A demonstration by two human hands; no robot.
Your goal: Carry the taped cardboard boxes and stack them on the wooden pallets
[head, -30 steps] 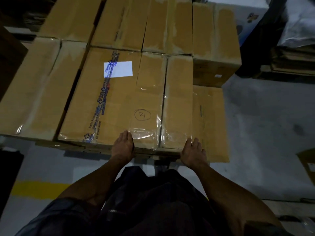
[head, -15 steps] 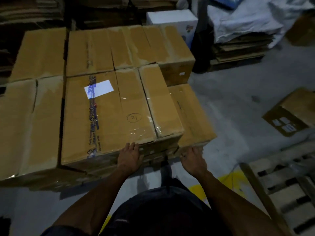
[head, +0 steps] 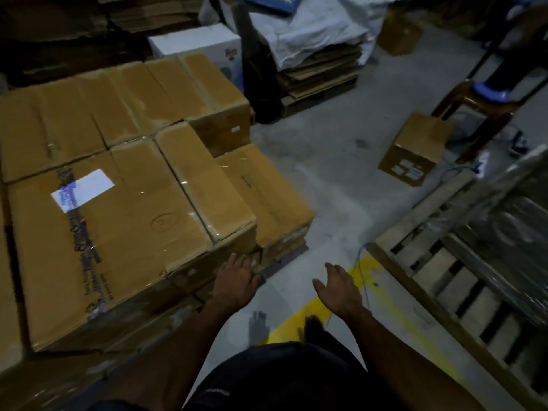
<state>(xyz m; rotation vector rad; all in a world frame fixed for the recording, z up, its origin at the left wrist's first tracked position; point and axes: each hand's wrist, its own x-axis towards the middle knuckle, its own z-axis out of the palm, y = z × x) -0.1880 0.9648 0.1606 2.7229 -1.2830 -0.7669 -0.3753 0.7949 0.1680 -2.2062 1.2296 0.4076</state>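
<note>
Several taped brown cardboard boxes stand packed together on the left. The nearest big box [head: 124, 229] carries a white label and a circled number. A lower box [head: 264, 191] sits at the stack's right corner. My left hand [head: 237, 277] is open, fingers straight, at the near lower corner of the stack. My right hand [head: 338, 286] hangs open over the grey floor, apart from every box. A single taped box [head: 415, 146] stands alone on the floor to the far right. A bare wooden pallet [head: 439, 280] lies at the right.
A yellow floor line [head: 308, 315] runs under my right hand. Flattened cardboard under a white sheet [head: 320, 63] is piled at the back. A white printed box [head: 195, 43] sits behind the stack. A brown stool [head: 474, 111] stands far right, wrapped goods [head: 510, 221] beside the pallet.
My view has swung right, away from the stack. My right hand has come off the box edge and now hangs over the floor. My left hand has slid to the stack's corner.
</note>
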